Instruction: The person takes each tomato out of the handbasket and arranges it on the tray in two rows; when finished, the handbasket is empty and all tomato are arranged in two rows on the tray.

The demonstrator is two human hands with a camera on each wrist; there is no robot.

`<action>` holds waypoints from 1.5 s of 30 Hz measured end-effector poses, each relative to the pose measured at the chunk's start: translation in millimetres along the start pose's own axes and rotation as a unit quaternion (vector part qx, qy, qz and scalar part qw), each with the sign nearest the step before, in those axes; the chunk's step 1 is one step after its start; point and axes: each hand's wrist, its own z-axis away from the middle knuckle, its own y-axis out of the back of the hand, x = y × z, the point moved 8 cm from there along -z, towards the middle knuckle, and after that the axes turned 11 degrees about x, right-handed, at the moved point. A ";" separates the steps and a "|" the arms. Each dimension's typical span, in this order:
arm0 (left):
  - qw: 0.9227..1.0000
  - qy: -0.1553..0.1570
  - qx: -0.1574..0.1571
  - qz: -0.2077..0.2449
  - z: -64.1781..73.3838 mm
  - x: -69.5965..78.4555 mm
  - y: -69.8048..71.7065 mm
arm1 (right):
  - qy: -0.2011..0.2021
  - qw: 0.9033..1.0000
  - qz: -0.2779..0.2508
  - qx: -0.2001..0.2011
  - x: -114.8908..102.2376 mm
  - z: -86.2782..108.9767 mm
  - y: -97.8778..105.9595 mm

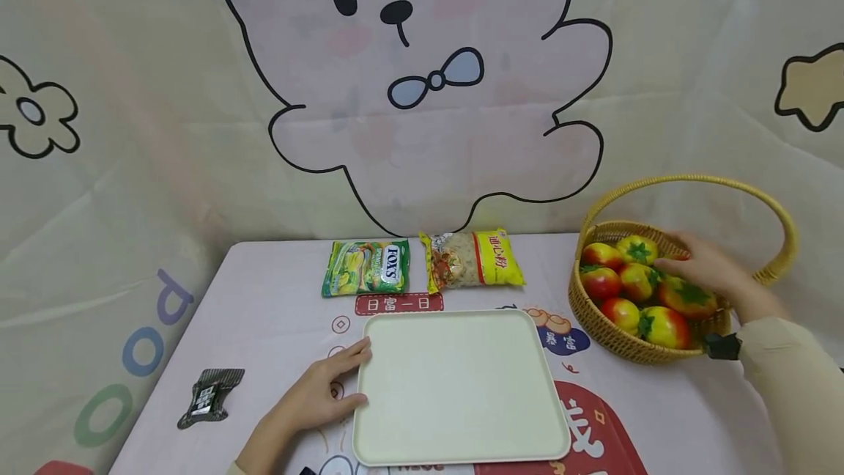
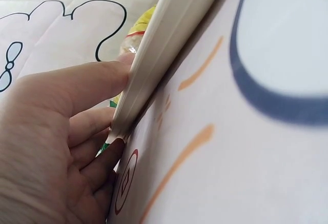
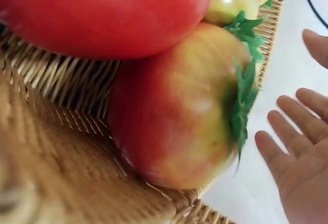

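Note:
My left hand [image 1: 323,391] rests at the left edge of a cream rectangular tray [image 1: 461,387], its fingertips and thumb touching the rim. Close up in the left wrist view, the thumb [image 2: 92,83] lies against the tray's side [image 2: 159,44]. Over the right side of a wicker basket [image 1: 613,339] my right hand [image 1: 715,273] reaches in, holding nothing. Several red-and-yellow, tomato-like fruits [image 1: 639,282] with green leafy caps fill the basket. In the right wrist view, the hand's straight fingers [image 3: 289,131] are apart from the nearest fruit [image 3: 179,111].
At the back lie a green FOX'S candy bag [image 1: 365,267] and a yellow pasta bag [image 1: 471,260]. A small black packet [image 1: 209,398] is on the left of the table [image 1: 264,314]. The basket's tall handle [image 1: 686,179] arches above the fruits.

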 end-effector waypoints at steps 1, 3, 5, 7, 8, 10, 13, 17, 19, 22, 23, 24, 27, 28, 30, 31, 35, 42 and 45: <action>1.000 -0.001 0.000 0.000 -0.3 -0.1 -0.2 | 0.001 1.000 -0.004 -0.001 1.1 -2.5 -1.2; 1.000 -0.003 0.000 0.000 -0.7 -0.4 -0.8 | 0.004 1.000 -0.013 -0.004 2.3 -7.8 -4.0; 1.000 -0.004 -0.001 -0.002 -1.0 -0.7 -1.7 | 0.013 1.000 -0.015 -0.005 1.9 -13.2 -6.6; 1.000 -0.005 -0.002 -0.001 -1.3 -1.0 -2.5 | 0.021 1.000 -0.014 -0.008 1.6 -18.0 -9.2; 1.000 -0.004 -0.002 0.000 -1.4 -1.2 -2.9 | 0.026 1.000 -0.013 -0.009 0.8 -20.0 -10.3; 1.000 -0.004 -0.002 0.001 -1.7 -1.6 -3.5 | 0.034 0.999 -0.013 -0.012 -0.6 -22.9 -12.6; 1.000 -0.005 -0.005 0.003 -1.8 -1.8 -4.4 | 0.042 0.999 -0.021 -0.021 -2.1 -25.5 -16.4; 1.000 -0.011 -0.007 0.000 -1.9 -1.1 -5.0 | 0.049 0.998 -0.031 -0.028 -3.4 -27.2 -20.4; 1.000 -0.009 -0.007 -0.002 -2.0 -0.9 -4.8 | 0.053 0.998 -0.028 -0.026 -4.5 -28.2 -21.3; 1.000 -0.006 -0.005 0.002 -2.2 -0.6 -3.9 | 0.052 0.998 -0.016 -0.026 -4.2 -30.3 -22.8; 1.000 -0.006 -0.005 0.003 -2.2 -0.6 -3.7 | 0.051 0.998 -0.013 -0.026 -4.1 -30.9 -23.3; 1.000 -0.005 -0.005 0.003 -2.2 -0.6 -3.5 | 0.051 0.998 -0.008 -0.027 -3.7 -31.7 -23.8; 1.000 -0.011 -0.002 -0.001 -2.0 0.0 -2.9 | 0.049 0.998 0.003 -0.032 -1.8 -34.1 -25.5; 1.000 -0.013 0.000 -0.004 -1.8 0.1 -2.8 | 0.050 0.998 0.004 -0.034 -1.3 -35.1 -26.0; 1.000 -0.015 0.002 -0.006 -1.8 0.4 -2.0 | 0.046 0.998 0.010 -0.038 0.7 -37.5 -27.3; 1.000 -0.017 0.003 -0.006 -1.7 0.5 -1.6 | 0.045 0.998 0.012 -0.039 1.2 -38.7 -27.7; 1.000 -0.018 0.004 -0.003 -1.6 0.8 0.2 | 0.043 0.998 0.034 -0.040 2.6 -45.1 -28.2; 1.000 -0.015 0.005 -0.009 -0.1 0.6 0.4 | 0.057 0.994 0.084 -0.045 2.9 -56.8 -32.4; 1.000 -0.021 0.011 -0.011 -0.2 1.0 0.6 | 0.065 0.991 0.104 -0.051 3.6 -59.2 -35.0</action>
